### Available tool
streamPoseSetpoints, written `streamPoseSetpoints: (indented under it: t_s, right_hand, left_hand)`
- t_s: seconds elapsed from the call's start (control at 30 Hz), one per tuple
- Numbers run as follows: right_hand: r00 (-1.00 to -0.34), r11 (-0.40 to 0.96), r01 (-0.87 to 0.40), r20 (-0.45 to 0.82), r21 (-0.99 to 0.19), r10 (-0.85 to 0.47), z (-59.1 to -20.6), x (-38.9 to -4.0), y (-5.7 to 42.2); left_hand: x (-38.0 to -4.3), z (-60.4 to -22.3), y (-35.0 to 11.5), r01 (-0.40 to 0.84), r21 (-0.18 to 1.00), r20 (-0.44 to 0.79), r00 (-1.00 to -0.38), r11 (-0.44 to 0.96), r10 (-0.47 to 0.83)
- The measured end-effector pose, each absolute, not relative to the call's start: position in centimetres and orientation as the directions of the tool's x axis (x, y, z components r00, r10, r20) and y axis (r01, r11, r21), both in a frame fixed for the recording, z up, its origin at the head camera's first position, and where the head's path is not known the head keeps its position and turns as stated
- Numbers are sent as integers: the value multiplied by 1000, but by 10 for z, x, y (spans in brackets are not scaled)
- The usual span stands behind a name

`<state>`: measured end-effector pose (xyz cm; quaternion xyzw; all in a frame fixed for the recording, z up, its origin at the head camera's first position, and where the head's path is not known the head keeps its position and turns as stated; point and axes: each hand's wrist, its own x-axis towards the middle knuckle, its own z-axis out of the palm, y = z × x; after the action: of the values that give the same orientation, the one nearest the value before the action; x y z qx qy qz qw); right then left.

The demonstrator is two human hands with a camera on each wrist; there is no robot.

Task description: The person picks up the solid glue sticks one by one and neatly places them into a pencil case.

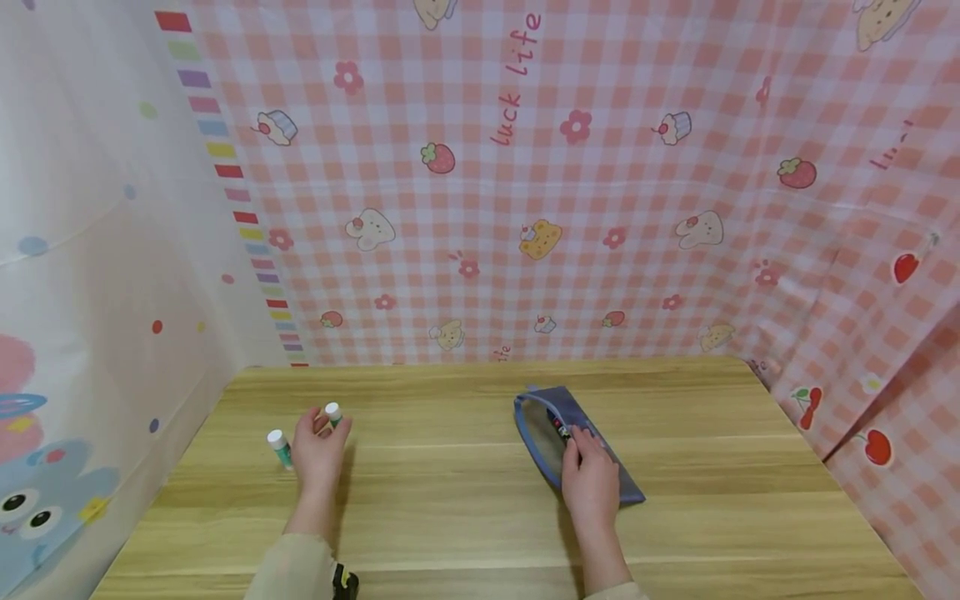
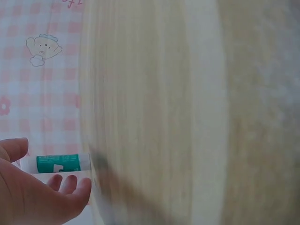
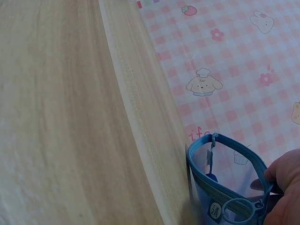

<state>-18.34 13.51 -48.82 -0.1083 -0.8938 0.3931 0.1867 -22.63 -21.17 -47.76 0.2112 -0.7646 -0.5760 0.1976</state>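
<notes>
My left hand (image 1: 318, 450) reaches around a green glue stick with a white cap (image 1: 333, 411) standing on the table; in the left wrist view a gap shows between the thumb and the glue stick. Just left of that hand a second glue stick (image 1: 280, 447) stands upright. My right hand (image 1: 591, 479) pinches the zippered edge of a blue-grey pencil pouch (image 1: 542, 450), whose mouth gapes. A ring-shaped zipper pull (image 3: 236, 211) hangs close to the fingers in the right wrist view. Something dark with small coloured marks (image 1: 557, 423) shows at the pouch's mouth; my fingers hide part of it.
A wooden table (image 1: 450, 500) lies under both hands. Behind it hangs a pink checked curtain (image 1: 487, 192) that continues along the right side. On the left is a white cloth (image 1: 112, 250) with dots and a cartoon figure.
</notes>
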Motion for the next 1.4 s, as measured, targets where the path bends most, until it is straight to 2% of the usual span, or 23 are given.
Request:
streamPoseSetpoints:
  t_s: [0.33,0.93,1.4]
  right_hand:
    - [-897,663,29,273,-748,348,-487,-182,134]
    - [-889,668,21,293,-743,353,-487,-182,133]
    - [-889,665,28,286,-746,359,-487,-182,133]
  left_hand:
    - [-233,-482,-212,-74,974,60,-824,213,-564]
    - [-237,-486,-215,-83,958,103,-794,274,-599]
    - [-236,-486,-210,-94,945,93,-840,312,-535]
